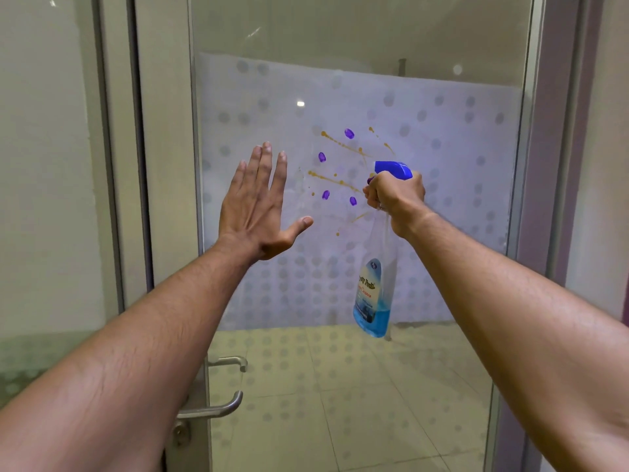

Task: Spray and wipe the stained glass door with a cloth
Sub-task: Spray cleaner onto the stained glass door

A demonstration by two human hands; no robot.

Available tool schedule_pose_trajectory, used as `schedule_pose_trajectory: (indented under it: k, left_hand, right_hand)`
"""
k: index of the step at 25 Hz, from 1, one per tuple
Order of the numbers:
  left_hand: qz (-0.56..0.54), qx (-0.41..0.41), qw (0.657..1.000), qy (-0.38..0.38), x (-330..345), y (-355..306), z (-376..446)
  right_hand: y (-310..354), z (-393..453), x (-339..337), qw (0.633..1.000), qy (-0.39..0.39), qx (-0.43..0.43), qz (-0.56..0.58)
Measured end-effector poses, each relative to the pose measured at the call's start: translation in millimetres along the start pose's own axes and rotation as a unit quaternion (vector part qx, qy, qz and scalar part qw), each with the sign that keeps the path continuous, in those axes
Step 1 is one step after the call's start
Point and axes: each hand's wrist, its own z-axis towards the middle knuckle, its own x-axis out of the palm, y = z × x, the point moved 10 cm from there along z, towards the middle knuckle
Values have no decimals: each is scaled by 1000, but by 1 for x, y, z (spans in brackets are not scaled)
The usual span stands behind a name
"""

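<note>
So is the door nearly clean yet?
Not yet. The purple and brown stains are all still on the glass. The right hand holds the spray bottle up at them; the left hand is open and empty. Wiping is left, and no cloth is in view.

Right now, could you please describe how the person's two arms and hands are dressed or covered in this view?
Both are bare. The left hand and right hand wear no gloves, and no ring, watch or bracelet shows on either. Both forearms are uncovered up to the frame's edge, with fine hair visible; no sleeve or cuff enters the picture. The right hand's fingers are partly hidden, so a ring there cannot be ruled out.
</note>
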Motion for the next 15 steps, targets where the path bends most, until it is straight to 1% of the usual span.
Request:
schedule_pose_trajectory:
  k: [5,9,11,13,15]
  left_hand:
    - [26,-14,1000,8,-16,7,-20]
    - [33,-17,999,13,-33,15,-38]
    - [39,-22,999,19,-43,24,-53]
    - [48,-29,998,31,-53,36,-69]
    - [60,-37,996,46,-65,47,-87]
  right_hand:
    - [-2,-25,13,999,36,-1,-15]
    - [0,-44,29,997,72,4,14]
    - [0,-60,41,994,102,12,32]
    - [0,-79,54,990,133,25,40]
    - [0,-100,64,987,148,33,56]
